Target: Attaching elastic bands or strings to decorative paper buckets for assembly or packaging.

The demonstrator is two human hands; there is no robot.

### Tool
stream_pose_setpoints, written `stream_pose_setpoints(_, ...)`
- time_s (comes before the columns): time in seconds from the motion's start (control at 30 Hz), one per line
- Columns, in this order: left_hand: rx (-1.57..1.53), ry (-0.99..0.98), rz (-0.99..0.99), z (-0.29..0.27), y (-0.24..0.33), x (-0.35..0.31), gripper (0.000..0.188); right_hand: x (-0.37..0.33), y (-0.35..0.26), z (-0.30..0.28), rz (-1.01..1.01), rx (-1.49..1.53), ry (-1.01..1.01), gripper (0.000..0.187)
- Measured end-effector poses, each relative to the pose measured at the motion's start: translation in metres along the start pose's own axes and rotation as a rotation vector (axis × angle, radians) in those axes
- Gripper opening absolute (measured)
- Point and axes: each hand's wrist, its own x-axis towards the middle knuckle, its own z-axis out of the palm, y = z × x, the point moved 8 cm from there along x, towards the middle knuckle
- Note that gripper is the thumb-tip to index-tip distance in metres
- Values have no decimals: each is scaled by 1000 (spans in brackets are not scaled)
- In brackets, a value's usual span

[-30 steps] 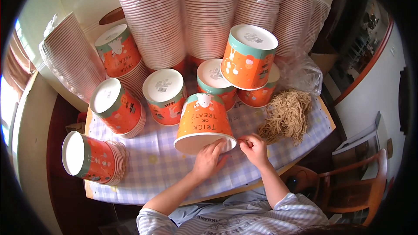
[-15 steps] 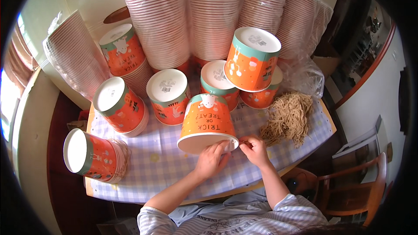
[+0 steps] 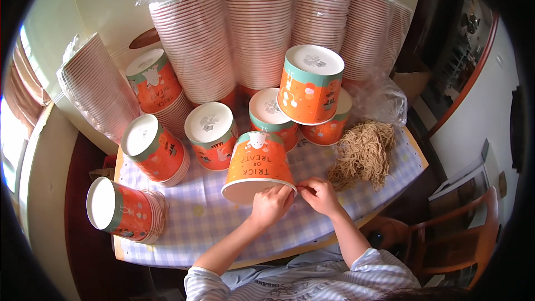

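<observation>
An orange and teal paper bucket (image 3: 257,159) is tipped upside down, its open mouth tilted toward me. My left hand (image 3: 272,206) has its fingers curled inside the mouth and grips the rim at the lower right. Just beside that spot, my right hand (image 3: 319,195) is closed in a pinch at the rim's outer edge; whatever sits between those fingertips is too small to make out. A tangled heap of tan string (image 3: 362,153) lies on the table to the right of the bucket, beyond my right hand.
Upturned buckets (image 3: 209,136) stand around, one (image 3: 313,86) resting on two others. Nested stacks (image 3: 128,212) sit at left. Tall plastic-wrapped bucket stacks (image 3: 259,33) line the back. A checked cloth (image 3: 223,239) covers the table; a wooden chair (image 3: 454,245) stands at right.
The whole scene sits slightly lower in view. My left fingers have curled tighter at the bucket's rim, and my right hand stays pinched beside it.
</observation>
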Motion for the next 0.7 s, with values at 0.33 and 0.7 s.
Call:
stream_pose_setpoints(0.33, -483, -202, -215, -14, -16, 17, 14, -1, -36, 13, -200, -274, -65, 46)
stream_pose_setpoints(0.7, -137, -168, -42, -96, 6, 46, 10, 36, -94, 30, -184, -303, -255, 46)
